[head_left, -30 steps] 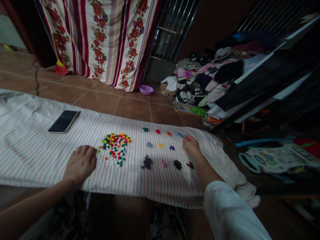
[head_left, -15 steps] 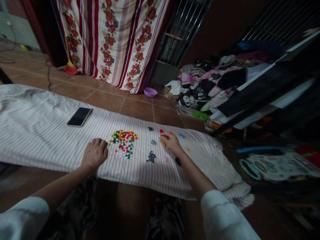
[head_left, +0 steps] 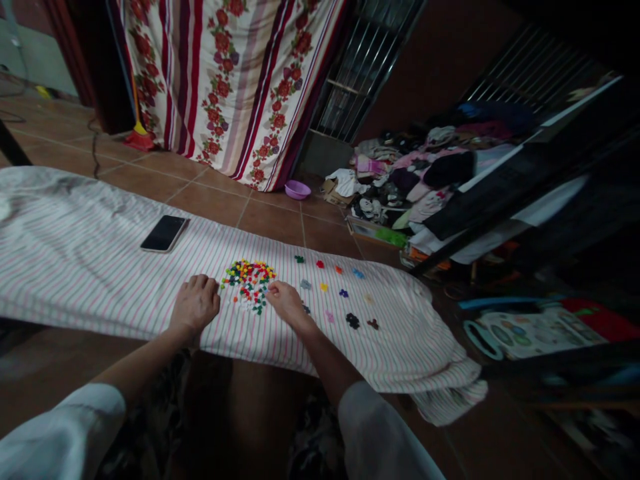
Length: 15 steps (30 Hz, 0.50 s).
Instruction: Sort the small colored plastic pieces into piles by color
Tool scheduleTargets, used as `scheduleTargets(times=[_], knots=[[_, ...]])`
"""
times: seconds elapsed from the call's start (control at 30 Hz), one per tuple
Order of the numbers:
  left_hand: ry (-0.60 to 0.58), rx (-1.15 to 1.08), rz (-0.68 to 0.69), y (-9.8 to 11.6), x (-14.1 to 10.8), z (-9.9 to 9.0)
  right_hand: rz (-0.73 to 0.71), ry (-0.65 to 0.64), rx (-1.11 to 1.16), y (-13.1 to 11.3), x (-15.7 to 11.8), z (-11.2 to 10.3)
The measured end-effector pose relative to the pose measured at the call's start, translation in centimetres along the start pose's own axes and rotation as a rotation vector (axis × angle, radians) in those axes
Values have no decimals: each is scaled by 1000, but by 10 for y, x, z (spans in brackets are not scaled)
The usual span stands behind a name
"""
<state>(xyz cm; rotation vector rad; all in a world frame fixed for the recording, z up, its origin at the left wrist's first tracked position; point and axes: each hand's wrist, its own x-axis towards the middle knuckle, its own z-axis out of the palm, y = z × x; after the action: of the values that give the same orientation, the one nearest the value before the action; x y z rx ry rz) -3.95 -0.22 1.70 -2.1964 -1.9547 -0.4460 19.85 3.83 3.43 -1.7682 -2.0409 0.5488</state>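
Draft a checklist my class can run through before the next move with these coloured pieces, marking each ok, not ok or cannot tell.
1. Left hand clear of mixed pile: ok.
2. Small single-colour groups apart from pile: ok.
3. Phone away from pieces: ok.
4. Dark grey group fully visible: not ok, right hand partly covers it.
5. Piece in right fingertips: cannot tell.
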Motion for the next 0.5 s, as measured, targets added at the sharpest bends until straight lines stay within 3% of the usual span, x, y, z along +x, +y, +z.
scheduleTargets(times=[0.5], knots=[[-9,-6,-8,2,-1,-3,105,18,-52,-4,9,12]])
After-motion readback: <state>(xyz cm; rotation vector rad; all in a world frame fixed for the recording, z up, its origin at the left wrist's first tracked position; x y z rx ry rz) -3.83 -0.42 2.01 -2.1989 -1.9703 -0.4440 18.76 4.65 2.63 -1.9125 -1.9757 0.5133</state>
